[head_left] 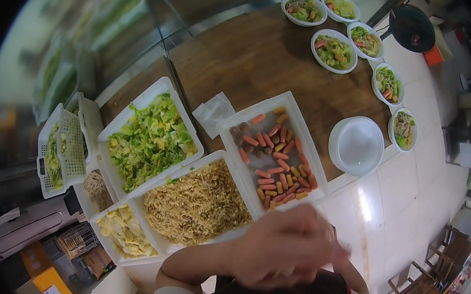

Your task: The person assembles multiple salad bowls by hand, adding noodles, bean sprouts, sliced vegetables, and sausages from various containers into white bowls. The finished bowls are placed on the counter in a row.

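My left hand [289,247] is held in front of my body, just below the near edge of the white tray of sausages [305,139]. Motion smears its fingers, so their hold cannot be made out. Behind it, largely covered, is my right hand [339,248], with the forearm rising from the lower right. In the sausage tray lie pink and yellow-brown sausage pieces [272,170] and some brown balls. Left of that, a white tray holds a heap of cooked noodles [196,205]. Beyond the noodles stands a tray of chopped lettuce [148,136].
Pale yellow slices [125,233] fill a tray at the left, near a white perforated basket [77,149] of greens. A stack of white bowls [360,146] stands right of the sausages. Several filled bowls [333,52] line the wooden table's [237,55] far right edge, near a black fan [412,28].
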### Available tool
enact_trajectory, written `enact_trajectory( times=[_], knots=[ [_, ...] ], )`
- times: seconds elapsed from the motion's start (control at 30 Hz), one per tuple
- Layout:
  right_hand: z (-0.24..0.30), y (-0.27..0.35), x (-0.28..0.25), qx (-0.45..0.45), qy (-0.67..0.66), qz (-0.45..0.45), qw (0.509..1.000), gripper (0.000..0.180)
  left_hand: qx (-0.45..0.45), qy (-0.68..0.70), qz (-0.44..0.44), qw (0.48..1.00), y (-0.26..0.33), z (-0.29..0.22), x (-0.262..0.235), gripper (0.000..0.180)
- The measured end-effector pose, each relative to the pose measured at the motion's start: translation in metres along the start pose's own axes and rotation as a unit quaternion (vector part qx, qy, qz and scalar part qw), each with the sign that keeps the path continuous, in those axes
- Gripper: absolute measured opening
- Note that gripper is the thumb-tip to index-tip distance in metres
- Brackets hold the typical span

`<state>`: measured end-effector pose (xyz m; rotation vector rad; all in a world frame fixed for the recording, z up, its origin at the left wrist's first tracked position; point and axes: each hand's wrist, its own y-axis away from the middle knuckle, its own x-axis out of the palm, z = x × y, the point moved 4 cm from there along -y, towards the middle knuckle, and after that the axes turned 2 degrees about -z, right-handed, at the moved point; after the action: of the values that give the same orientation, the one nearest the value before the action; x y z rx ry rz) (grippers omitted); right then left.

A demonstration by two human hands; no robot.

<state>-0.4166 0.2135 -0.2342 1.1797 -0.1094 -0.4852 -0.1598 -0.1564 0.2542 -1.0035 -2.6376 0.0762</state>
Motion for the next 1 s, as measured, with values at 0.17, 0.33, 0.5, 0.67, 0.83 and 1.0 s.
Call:
enact_trajectory(
  times=[0.17, 0.33, 0.5, 0.67, 0.83, 1.0],
  knots=[
    [0.063, 0.019, -0.009, -0.079, -0.080, -0.057, 0.992, 0.034, -0.053, -0.264, -0.149, 0.952, 0.005, 0.145, -0.069, 0.012],
    [0.252, 0.069, -0.011, -0.328, -0.141, -0.133, 0.925, 0.048, -0.060, -0.453, -0.167, 0.874, 0.024, 0.220, -0.117, 0.011],
    [0.331, 0.045, -0.011, -0.382, -0.066, -0.116, 0.915, 0.045, -0.024, -0.510, -0.248, 0.823, 0.005, 0.211, -0.114, 0.011],
    [0.344, 0.038, -0.004, -0.401, -0.089, -0.147, 0.900, 0.044, -0.032, -0.294, -0.250, 0.922, 0.017, 0.138, -0.074, 0.009],
    [0.352, 0.047, -0.005, -0.473, -0.085, -0.170, 0.860, 0.046, -0.088, -0.295, -0.245, 0.919, 0.041, 0.114, -0.067, 0.024],
    [0.377, 0.117, 0.009, -0.485, -0.143, -0.102, 0.857, 0.051, -0.148, -0.625, -0.243, 0.727, 0.148, 0.169, -0.107, 0.024]
  ],
)
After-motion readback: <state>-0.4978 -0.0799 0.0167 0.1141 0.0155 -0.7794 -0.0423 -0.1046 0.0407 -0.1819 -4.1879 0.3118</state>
